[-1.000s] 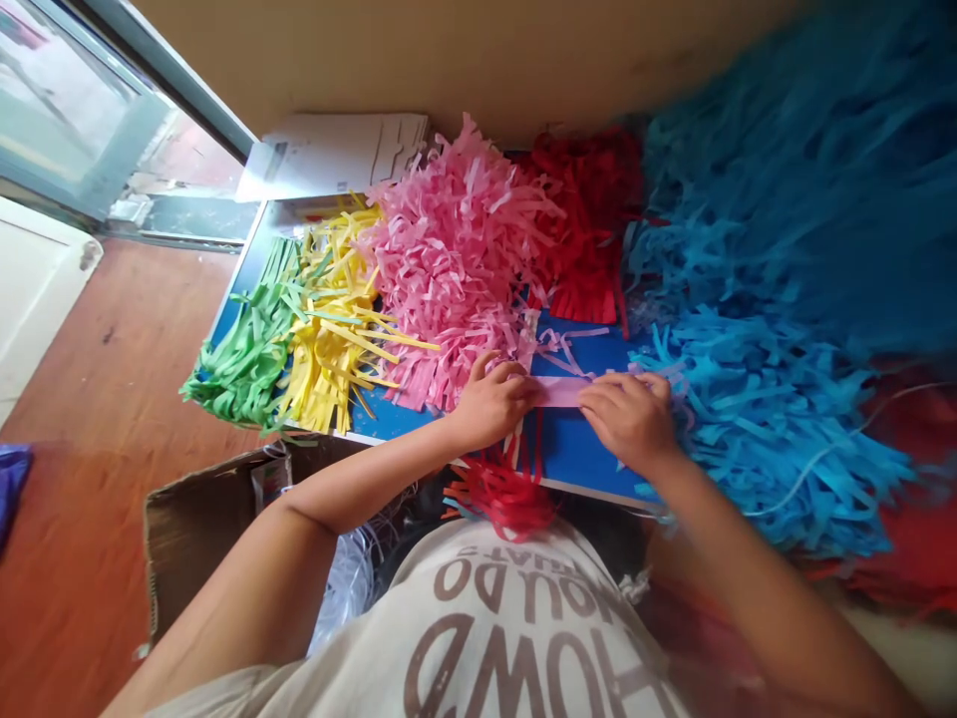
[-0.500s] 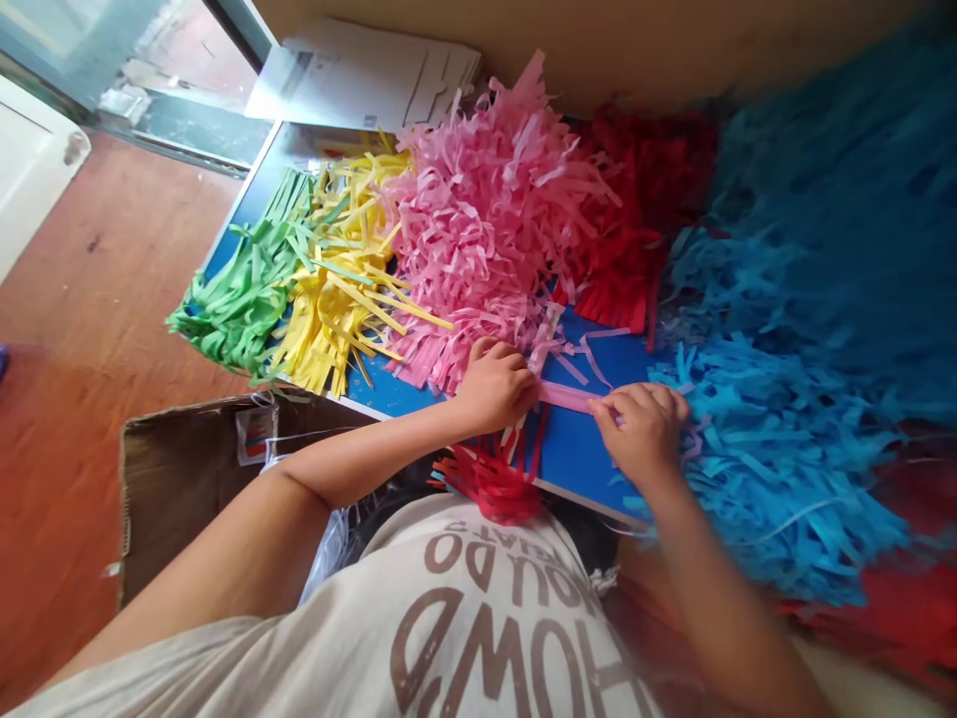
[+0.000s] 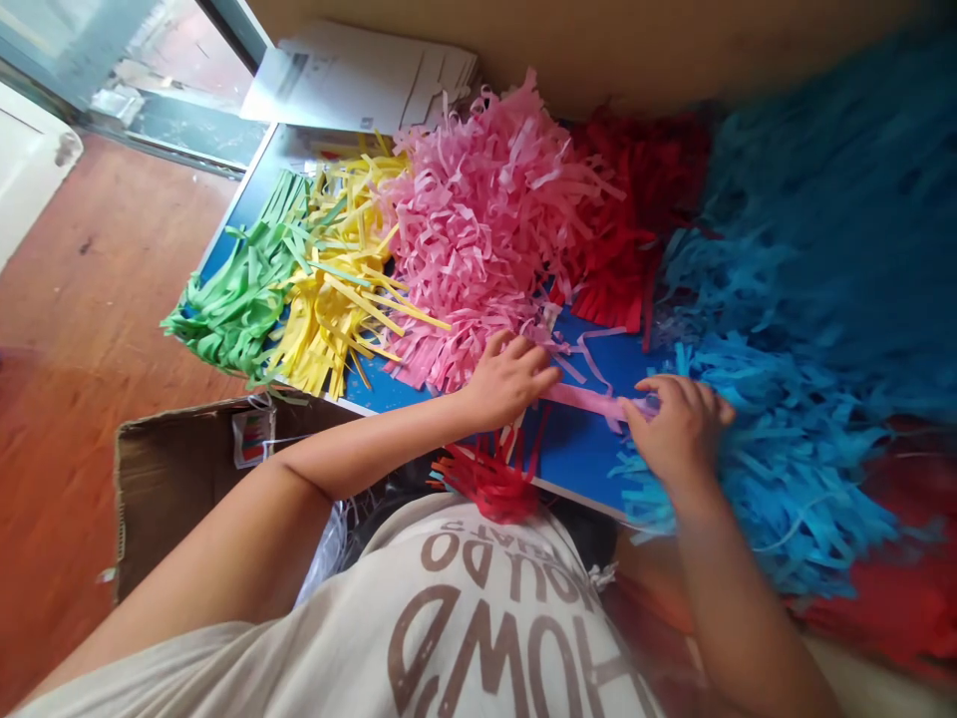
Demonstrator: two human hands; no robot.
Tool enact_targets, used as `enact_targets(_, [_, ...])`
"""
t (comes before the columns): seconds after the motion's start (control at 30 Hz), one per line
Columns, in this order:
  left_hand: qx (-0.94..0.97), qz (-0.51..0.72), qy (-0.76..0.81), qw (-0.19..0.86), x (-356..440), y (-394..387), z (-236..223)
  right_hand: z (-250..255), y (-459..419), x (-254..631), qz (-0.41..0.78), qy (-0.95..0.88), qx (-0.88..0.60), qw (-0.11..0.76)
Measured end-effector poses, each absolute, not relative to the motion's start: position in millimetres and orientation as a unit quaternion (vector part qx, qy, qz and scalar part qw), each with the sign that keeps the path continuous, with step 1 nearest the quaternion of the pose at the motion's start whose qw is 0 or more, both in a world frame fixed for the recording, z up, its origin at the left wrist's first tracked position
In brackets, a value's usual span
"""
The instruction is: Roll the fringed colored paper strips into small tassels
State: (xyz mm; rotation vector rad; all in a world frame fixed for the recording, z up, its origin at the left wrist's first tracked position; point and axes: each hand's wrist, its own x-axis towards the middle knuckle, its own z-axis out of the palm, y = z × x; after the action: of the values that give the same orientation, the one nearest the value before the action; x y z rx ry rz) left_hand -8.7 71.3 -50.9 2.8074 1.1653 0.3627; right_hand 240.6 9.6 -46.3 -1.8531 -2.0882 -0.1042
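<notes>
A narrow pink paper strip (image 3: 587, 400) stretches between my two hands, just above the blue tabletop (image 3: 574, 457). My left hand (image 3: 509, 384) has its bent fingers over the strip's left end; the fingertips' grip is partly hidden. Thumb and index finger of my right hand (image 3: 679, 427) pinch the other end, where a bit of paper bunches up. Behind my left hand rises a large heap of pink fringed paper (image 3: 485, 219). Red paper strips (image 3: 494, 484) hang over the table edge against my shirt. Light blue fringed paper (image 3: 793, 449) lies right beside my right hand.
Green fringe (image 3: 243, 284) and yellow fringe (image 3: 329, 309) lie on the table's left part. Red fringe (image 3: 624, 229) is at the back, near flat white cardboard (image 3: 359, 75). An open cardboard box (image 3: 175, 489) stands below the left edge. Large blue fringe (image 3: 844, 199) fills the right.
My right hand has shifted right with its end of the pink strip, and its other fingers have spread. My left hand has moved slightly right, its fingers lifted a little.
</notes>
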Motion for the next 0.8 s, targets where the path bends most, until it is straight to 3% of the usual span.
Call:
enact_targets(0.1, [0.957, 0.116, 0.263, 0.038, -11, 73, -52, -37, 4, 235, -0.039, -0.812, -0.556, 0.176])
enact_targets(0.2, [0.963, 0.106, 0.244, 0.026, -12, 74, -51, -39, 4, 226, -0.037, -0.853, -0.495, 0.163])
enact_targets(0.4, [0.961, 0.130, 0.245, 0.001, -8, 73, -57, -45, 12, 225, -0.054, -0.828, -0.521, 0.198])
enact_targets(0.6, [0.945, 0.168, 0.278, -0.033, -10, 69, -65, -41, 8, 206, -0.075, -0.831, -0.527, 0.159])
enact_targets(0.8, [0.944, 0.166, 0.283, -0.029, -14, 71, -66, -50, 10, 204, -0.069, -0.830, -0.519, 0.190])
